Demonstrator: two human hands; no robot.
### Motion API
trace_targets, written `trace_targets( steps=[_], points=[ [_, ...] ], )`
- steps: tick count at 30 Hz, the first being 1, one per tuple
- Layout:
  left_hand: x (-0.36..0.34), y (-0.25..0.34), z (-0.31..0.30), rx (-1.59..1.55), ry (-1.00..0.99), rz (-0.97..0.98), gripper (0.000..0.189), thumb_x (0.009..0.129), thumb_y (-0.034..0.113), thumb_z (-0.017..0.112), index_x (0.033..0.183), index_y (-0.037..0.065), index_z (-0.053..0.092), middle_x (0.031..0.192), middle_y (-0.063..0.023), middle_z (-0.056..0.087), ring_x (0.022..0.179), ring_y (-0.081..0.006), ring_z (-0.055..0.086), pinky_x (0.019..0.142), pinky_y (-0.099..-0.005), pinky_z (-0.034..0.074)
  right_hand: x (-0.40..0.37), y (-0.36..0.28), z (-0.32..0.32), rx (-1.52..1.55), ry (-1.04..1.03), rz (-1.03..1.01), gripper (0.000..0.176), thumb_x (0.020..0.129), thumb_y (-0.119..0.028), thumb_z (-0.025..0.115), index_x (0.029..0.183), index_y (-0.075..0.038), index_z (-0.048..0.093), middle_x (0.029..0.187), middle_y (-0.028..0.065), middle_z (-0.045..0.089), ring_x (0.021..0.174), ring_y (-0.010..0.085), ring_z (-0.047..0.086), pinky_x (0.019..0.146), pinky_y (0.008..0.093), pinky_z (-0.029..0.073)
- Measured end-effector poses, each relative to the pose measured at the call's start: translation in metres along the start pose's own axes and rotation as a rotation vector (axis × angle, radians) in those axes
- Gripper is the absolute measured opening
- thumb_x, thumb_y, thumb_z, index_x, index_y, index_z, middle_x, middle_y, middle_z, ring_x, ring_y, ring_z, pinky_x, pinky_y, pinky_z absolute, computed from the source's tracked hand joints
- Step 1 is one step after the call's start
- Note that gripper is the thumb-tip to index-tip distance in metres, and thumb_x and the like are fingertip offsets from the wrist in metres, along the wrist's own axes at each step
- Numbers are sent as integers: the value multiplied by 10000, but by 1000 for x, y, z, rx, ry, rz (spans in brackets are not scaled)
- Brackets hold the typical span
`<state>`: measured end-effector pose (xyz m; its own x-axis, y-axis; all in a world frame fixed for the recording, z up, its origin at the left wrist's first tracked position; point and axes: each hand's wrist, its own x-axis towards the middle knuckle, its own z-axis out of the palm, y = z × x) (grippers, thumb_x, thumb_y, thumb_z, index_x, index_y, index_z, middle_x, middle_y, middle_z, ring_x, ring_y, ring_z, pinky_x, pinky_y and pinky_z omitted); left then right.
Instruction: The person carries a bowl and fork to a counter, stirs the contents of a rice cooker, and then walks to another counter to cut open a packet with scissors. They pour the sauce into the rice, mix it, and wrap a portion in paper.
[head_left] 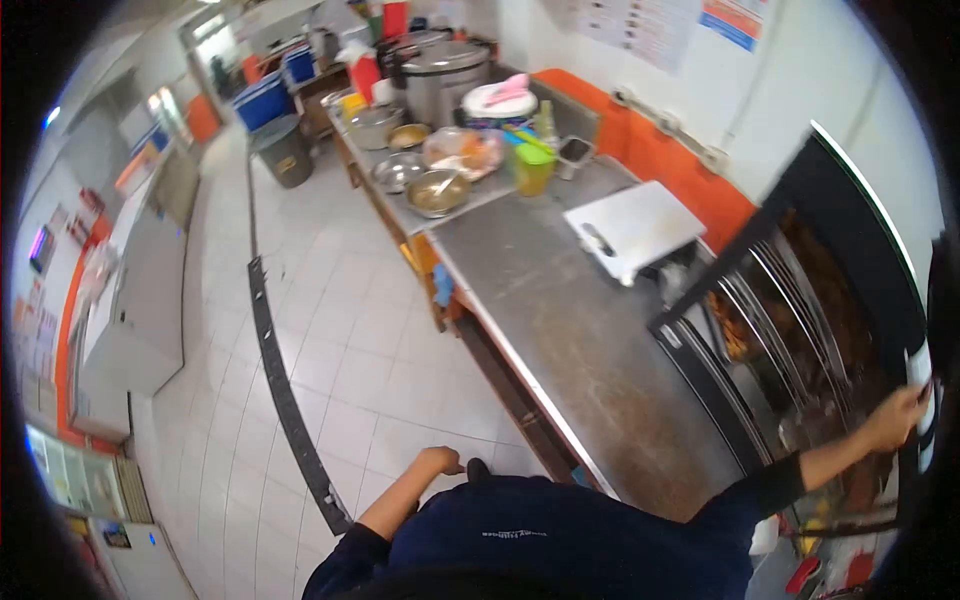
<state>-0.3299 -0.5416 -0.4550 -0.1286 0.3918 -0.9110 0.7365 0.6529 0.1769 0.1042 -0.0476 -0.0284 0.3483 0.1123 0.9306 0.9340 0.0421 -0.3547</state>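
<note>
Black framing edges a glass-fronted appliance (770, 310) at the near right of this head-worn view of a kitchen. Metal racks (775, 275) and browned food (733, 335) are shown within it; how far its door stands open cannot be told. A pale upright handle (919, 362) on its right side is grasped by the right hand (895, 418), the fingers wrapped closely around it and the arm stretched out, probably because the handle lies well away from the body. The left hand (437, 461) is held low over the tiled floor (350, 360), its fingers loosely curled; nothing is seen in it, but how tightly it is closed cannot be made out.

Just left of the appliance, a steel table (560, 300) is placed. On its right side, a white cutting board (640, 225) is set near the orange wall band (625, 135), perhaps to be kept back from the front edge. Farther away, metal bowls (438, 192), a green cup (533, 170) and a large pot (445, 75) are crowded together, seemingly to be kept within one reach. A grey bin (283, 150) is stood beside them, likely for scraps.
</note>
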Motion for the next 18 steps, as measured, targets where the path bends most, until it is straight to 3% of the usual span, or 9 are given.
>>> trace_targets(
  steps=[2,5,9,12,14,15,16,17,18],
  points=[
    [-2,-62,8,-245,256,105,546,845,476,511,1169,39,555,1155,-215,564,1090,-343,531,923,-401,426,-48,-52,-34,244,97,41,280,897,-337,518,1074,-153,634,966,63,670,840,237,652,683,343,521],
    [24,-132,-6,-460,463,144,510,854,456,505,1103,17,580,1070,-227,599,1031,-346,562,891,-406,441,-122,-155,-72,469,116,81,237,879,-256,574,1017,-80,652,969,93,661,827,212,653,668,315,525],
    [83,-233,-13,-755,599,110,464,874,421,480,1063,13,593,1044,-205,612,997,-348,571,864,-404,447,-193,-263,-64,697,-90,35,235,898,-187,555,1054,-22,617,1016,112,646,913,219,639,777,288,515],
    [143,-345,6,-776,520,44,439,890,390,441,1048,13,600,1035,-197,618,989,-347,574,857,-408,450,-244,-348,-51,761,-141,34,228,911,-174,541,1048,-8,613,1026,102,634,855,195,627,757,287,507],
    [159,-411,30,-731,175,-373,490,877,404,436,1068,-20,590,1006,-198,629,953,-349,593,859,-428,448,-291,-408,-44,806,-234,73,222,908,-162,547,1043,3,606,1011,113,626,836,199,608,734,293,497],
    [171,-424,40,-752,269,-565,538,868,425,466,1038,-71,584,1004,-211,630,943,-334,607,841,-425,460,-317,-442,-35,867,-213,-37,203,911,-132,531,1037,13,596,1008,128,619,878,210,595,755,301,481],
    [165,-452,39,-820,98,-520,578,871,431,473,1086,-102,537,1051,-229,613,957,-326,610,815,-455,469,-348,-471,-25,830,-349,-56,186,915,-108,504,1027,17,585,1011,134,608,914,208,575,789,307,467],
    [33,-419,-21,-975,447,-36,554,876,418,482,1148,-63,514,1107,-202,597,930,-324,617,794,-511,466,-389,-498,-12,847,-531,-49,213,919,-126,491,1039,31,569,1016,132,608,867,212,574,775,319,450],
    [-3,-409,-62,-1036,495,-84,494,880,399,499,1174,2,518,1085,-151,601,883,-290,626,721,-493,488,-450,-512,3,929,-916,250,215,922,-145,474,1021,19,572,955,122,607,863,204,573,749,310,449]
  ],
)
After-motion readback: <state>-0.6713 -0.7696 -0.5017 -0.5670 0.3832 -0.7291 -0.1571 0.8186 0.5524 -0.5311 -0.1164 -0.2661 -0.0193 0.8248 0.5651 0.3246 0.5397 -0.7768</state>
